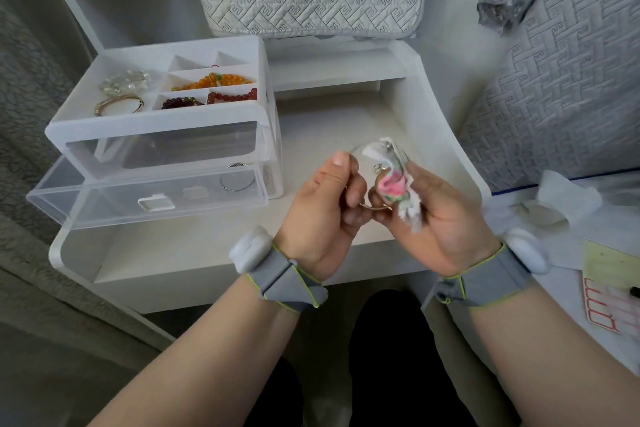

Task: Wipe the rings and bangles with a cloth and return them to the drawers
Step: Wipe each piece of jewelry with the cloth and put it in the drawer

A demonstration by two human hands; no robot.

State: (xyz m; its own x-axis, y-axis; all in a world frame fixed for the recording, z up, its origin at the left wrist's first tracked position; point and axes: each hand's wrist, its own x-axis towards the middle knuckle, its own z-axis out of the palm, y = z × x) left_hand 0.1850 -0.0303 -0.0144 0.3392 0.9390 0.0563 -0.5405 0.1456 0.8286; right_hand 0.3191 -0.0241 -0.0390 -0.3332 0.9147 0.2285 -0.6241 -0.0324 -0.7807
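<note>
While left hand [329, 199] pinches a thin silver bangle [375, 208], right hand [441, 217] grips pink-printed white cloth [391, 185]. Cloth's wrapped on it.

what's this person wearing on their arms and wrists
No sleeves on either forearm. The left hand and right hand each have a grey fabric wrist strap edged in yellow-green: left strap, right strap. Each carries a rounded white pod on its outer side: left pod, right pod.
</note>
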